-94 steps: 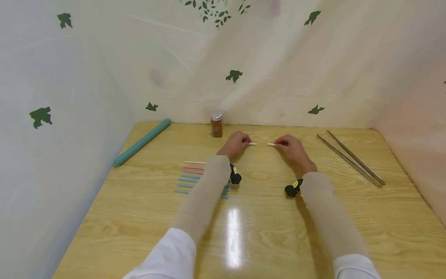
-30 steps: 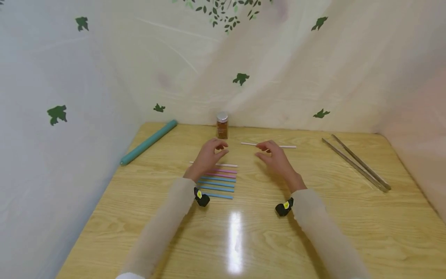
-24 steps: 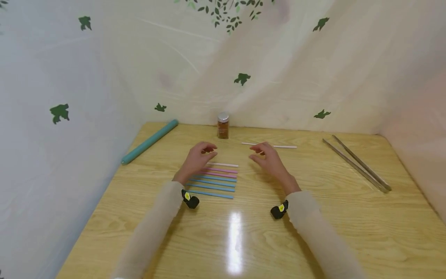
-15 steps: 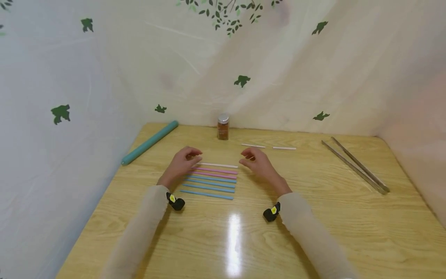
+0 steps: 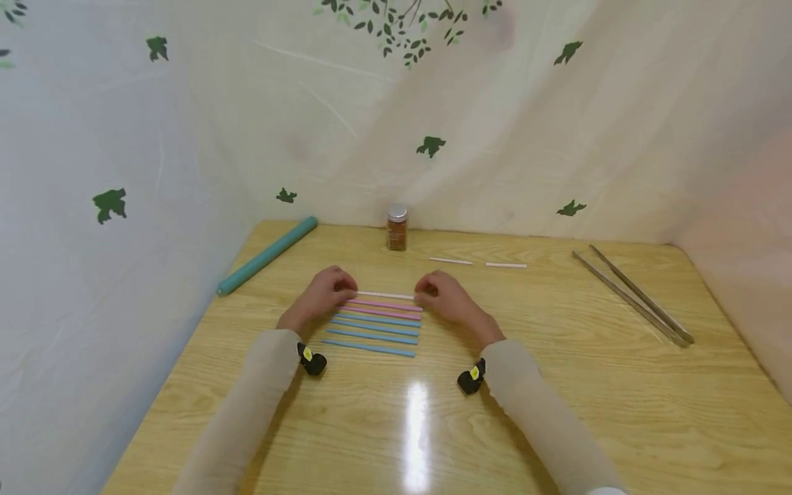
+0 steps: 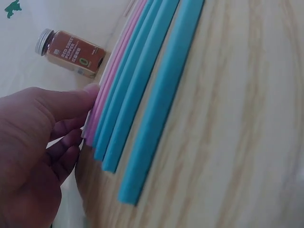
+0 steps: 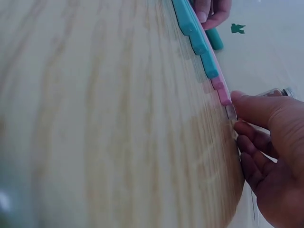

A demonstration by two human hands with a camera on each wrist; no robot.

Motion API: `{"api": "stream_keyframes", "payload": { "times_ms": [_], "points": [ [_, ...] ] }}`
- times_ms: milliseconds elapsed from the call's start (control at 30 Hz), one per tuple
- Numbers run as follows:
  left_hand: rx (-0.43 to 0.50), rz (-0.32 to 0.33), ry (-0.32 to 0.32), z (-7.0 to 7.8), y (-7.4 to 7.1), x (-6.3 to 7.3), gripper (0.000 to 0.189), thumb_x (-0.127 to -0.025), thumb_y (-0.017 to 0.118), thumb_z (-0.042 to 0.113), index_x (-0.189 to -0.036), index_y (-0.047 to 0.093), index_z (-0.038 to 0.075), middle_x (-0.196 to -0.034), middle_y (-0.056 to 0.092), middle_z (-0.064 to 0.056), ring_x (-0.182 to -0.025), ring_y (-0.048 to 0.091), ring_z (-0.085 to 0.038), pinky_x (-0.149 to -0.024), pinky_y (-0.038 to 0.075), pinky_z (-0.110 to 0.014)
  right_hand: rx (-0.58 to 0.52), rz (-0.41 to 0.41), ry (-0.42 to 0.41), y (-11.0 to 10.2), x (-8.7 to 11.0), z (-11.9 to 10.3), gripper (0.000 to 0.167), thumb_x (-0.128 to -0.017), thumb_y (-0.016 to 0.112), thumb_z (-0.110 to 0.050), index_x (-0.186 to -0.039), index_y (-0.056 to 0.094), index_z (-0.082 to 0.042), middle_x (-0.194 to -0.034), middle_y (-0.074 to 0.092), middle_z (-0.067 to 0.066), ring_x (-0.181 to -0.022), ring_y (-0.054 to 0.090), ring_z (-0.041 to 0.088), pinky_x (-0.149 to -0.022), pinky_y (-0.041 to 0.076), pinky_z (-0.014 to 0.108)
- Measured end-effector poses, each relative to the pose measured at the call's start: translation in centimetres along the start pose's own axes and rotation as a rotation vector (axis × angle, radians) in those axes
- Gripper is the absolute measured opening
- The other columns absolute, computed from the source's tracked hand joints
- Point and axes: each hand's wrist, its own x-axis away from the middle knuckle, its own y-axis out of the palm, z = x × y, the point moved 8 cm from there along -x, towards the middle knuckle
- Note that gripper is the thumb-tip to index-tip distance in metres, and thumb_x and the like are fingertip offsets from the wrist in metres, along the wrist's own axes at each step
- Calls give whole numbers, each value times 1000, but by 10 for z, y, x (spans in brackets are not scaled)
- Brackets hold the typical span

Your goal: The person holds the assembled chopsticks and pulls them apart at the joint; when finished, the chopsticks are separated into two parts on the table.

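Observation:
A thin white stick [image 5: 386, 296] lies as the farthest of a row of parallel sticks on the wooden table. My left hand [image 5: 323, 290] pinches its left end; in the left wrist view the thumb [image 6: 76, 102] presses at the white edge, the other fingers curling beyond. At the opposite end my right hand [image 5: 452, 299] pinches the stick between thumb and fingertips. Close in front of it are two pink sticks [image 5: 386, 304] and several blue sticks [image 5: 371, 346]. Two short white pieces, a left piece [image 5: 451, 260] and a right piece [image 5: 506, 265], rest farther back, end to end with a gap.
A small jar [image 5: 397, 230] of red-brown contents with a silver lid stands at the back, labelled red sweet pepper. Diagonally at the left edge lies a teal cylinder [image 5: 267, 256]. Metal tongs [image 5: 677, 334] lie at the right. Patterned cloth [image 5: 346, 124] surrounds the table.
Both hands earlier held the short white pieces near the jar, then let them go on the table. They have come back toward the row and taken the white stick by its ends.

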Motion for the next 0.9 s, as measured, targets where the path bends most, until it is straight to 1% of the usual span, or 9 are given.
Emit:
{"api": "stream_keyframes", "payload": {
  "times_ms": [167,233,367,467,567,667,733,800,900],
  "points": [
    [-53,-11,11,3,4,-5,7,-91,66,15,-88,68,9,-92,57,-6,-85,51,-20,-80,43,-36,79,-17,-12,3,-1,-4,10,-89,68,-15,-93,66,-6,-94,59,9,-91,55,22,-86,46,37],
    [-64,-16,6,3,4,-6,7,-92,65,16,-89,68,9,-91,57,-5,-85,50,-19,-80,43,-35,89,-19,0,3,0,-5,9,-90,67,-15,-93,66,-7,-94,58,8,-90,55,21,-85,46,37],
    [-37,-15,9,7,3,-6,8,-92,64,15,-90,66,8,-90,57,-6,-84,52,-19,-78,44,-33,78,-15,29,0,3,-4,9,-92,64,-16,-96,66,-8,-96,61,7,-92,56,20,-85,47,37],
    [-5,-15,14,15,0,-7,7,-93,62,12,-92,64,6,-90,59,-7,-83,54,-18,-77,46,-33,55,12,29,-5,3,-4,11,-93,62,-15,-98,67,-7,-98,64,7,-92,58,20,-85,48,37],
    [-1,-51,21,25,0,-10,9,-93,61,13,-97,62,5,-90,61,-6,-83,56,-18,-76,47,-33,55,44,10,-10,3,-6,11,-94,62,-15,-99,66,-6,-98,65,7,-92,59,20,-84,49,37],
    [-27,-114,41,38,5,-14,16,-92,63,14,-104,63,4,-90,62,-7,-83,56,-18,-76,47,-33,51,59,-6,-13,3,-7,11,-94,62,-15,-99,66,-6,-97,64,7,-92,59,19,-83,49,36],
    [-57,-152,72,47,9,-17,18,-92,64,16,-105,64,3,-91,63,-7,-83,57,-18,-76,48,-33,51,58,-16,-15,3,-9,11,-94,62,-15,-99,66,-6,-97,64,7,-91,59,19,-83,49,37],
    [-86,-171,98,56,12,-19,17,-92,64,15,-103,65,3,-91,64,-7,-83,57,-17,-76,48,-33,49,52,-21,-17,3,-11,11,-94,62,-15,-99,66,-6,-97,65,7,-91,59,19,-83,50,37],
    [-111,-170,124,63,14,-21,11,-92,63,13,-98,66,4,-89,64,-7,-82,57,-17,-75,48,-32,54,41,-12,-19,4,-13,12,-94,61,-16,-99,66,-7,-97,65,6,-91,59,19,-83,50,37]
  ]
}}
